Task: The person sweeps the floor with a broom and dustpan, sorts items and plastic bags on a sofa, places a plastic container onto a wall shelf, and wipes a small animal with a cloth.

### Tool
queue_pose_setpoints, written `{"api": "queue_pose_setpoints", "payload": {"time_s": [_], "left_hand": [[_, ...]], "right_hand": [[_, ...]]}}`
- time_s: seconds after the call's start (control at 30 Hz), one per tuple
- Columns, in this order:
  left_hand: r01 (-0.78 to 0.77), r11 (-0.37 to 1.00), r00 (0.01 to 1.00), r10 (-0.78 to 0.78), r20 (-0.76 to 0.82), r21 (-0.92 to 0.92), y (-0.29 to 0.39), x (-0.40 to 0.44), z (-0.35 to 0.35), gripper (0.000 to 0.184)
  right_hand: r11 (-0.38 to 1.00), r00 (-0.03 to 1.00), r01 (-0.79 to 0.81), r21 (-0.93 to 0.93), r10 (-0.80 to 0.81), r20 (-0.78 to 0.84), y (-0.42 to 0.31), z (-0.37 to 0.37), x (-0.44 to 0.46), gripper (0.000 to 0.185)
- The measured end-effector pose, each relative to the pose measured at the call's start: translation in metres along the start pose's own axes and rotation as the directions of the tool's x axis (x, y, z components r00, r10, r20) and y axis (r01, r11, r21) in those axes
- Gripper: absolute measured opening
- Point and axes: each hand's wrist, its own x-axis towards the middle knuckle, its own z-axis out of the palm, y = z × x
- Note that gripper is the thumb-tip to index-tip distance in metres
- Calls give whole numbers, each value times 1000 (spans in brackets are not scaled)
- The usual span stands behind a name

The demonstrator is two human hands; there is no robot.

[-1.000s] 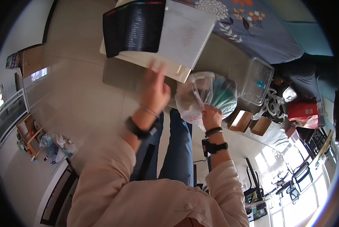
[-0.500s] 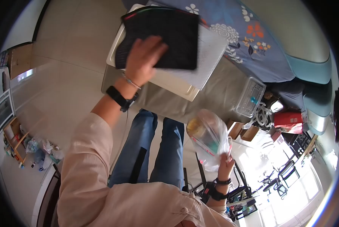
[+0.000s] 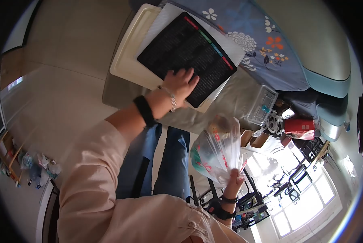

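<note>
My left hand (image 3: 182,86) lies with its fingers spread on the lower edge of a black mouse pad (image 3: 189,52), printed with small text and coloured bars. The pad rests at an angle on white sheets (image 3: 167,20), which overlie a cream tray or board (image 3: 126,60). My right hand (image 3: 235,177) is closed around the gathered top of a clear plastic bag (image 3: 218,152) with red print. Something green and something brownish show through the bag; I cannot make out what they are.
A clear lidded plastic box (image 3: 261,104) sits right of the tray, beside a bundled white cable (image 3: 272,124) and a red box (image 3: 299,128). A flowered grey cloth (image 3: 266,48) borders the far side. Chairs (image 3: 299,178) stand by the bright window.
The mouse pad has turned clockwise and shifted right and down, with my left hand moving the same way. The plastic bag has swung slightly left and turned in my right hand.
</note>
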Motion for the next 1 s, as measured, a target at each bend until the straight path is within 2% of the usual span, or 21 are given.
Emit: {"api": "queue_pose_setpoints", "payload": {"time_s": [0.07, 0.1, 0.13, 0.2, 0.27, 0.33, 0.37, 0.4, 0.47, 0.5, 0.53, 0.6, 0.67, 0.73, 0.8, 0.87, 0.93, 1.0], "left_hand": [[160, 907, 987, -150, 57, -390, -26, 12, -36, 54], [270, 897, 945, -316, -79, -350, -44, 15, -30, 52], [383, 864, 858, -464, -221, -327, -62, 18, -25, 50], [566, 812, 789, -583, -192, -139, -80, 20, -18, 47], [586, 805, 786, -593, -177, -93, -82, 26, -17, 41], [644, 699, 738, -675, 14, -310, -87, 27, -18, 36], [580, 716, 765, -643, -44, -388, -98, 22, -8, 27], [627, 645, 731, -681, 45, -437, -99, 21, -17, 27], [502, 585, 716, -694, -74, -637, -103, 12, -14, 29], [483, 553, 684, -722, -101, -679, -107, 6, -9, 30], [485, 549, 683, -724, -97, -681, -109, 1, -4, 30], [550, 476, 617, -786, -50, -687, -110, -8, 3, 30], [546, 496, 622, -780, -70, -675, -111, -12, 5, 29], [515, 346, 610, -791, 52, -784, -110, -12, -2, 27], [463, 384, 645, -764, 7, -798, -111, -15, 2, 26], [485, 206, 557, -822, 118, -850, -110, -16, 7, 25], [464, 252, 564, -824, 63, -850, -114, -17, 15, 25], [440, 295, 575, -818, 13, -848, -118, -20, 14, 25]], "right_hand": [[997, 997, 54, -57, -51, 66, 8, 5, -1, 20], [997, 995, 50, -60, -45, 92, 11, 7, 0, 20], [998, 996, 42, -53, -37, 86, 12, 9, -1, 20], [996, 992, 59, -68, -51, 114, 12, 17, -1, 24], [998, 997, 34, -61, -29, 74, 2, 22, -7, 23], [996, 998, 54, -77, -52, 34, -7, 18, -16, 22], [997, 999, 13, -70, -9, 53, -17, 15, -19, 20], [998, 999, 12, -69, -9, 49, -24, 9, -21, 20], [996, 995, 47, -70, -41, 91, -33, -2, -23, 18], [994, 997, 52, -91, -46, 63, -37, -3, -27, 19], [994, 997, 51, -96, -45, 64, -43, -4, -29, 19], [991, 990, 80, -112, -66, 122, -58, -4, -33, 19], [990, 991, 99, -97, -89, 103, -64, 0, -35, 19], [972, 978, 165, -168, -138, 158, -66, 1, -35, 19], [971, 973, 173, -165, -143, 182, -69, 3, -35, 18], [971, 968, 177, -163, -142, 205, -76, 6, -34, 17], [918, 933, 303, -255, -232, 274, -92, 11, -36, 13], [929, 936, 284, -238, -215, 279, -112, 18, -38, 8]]}}
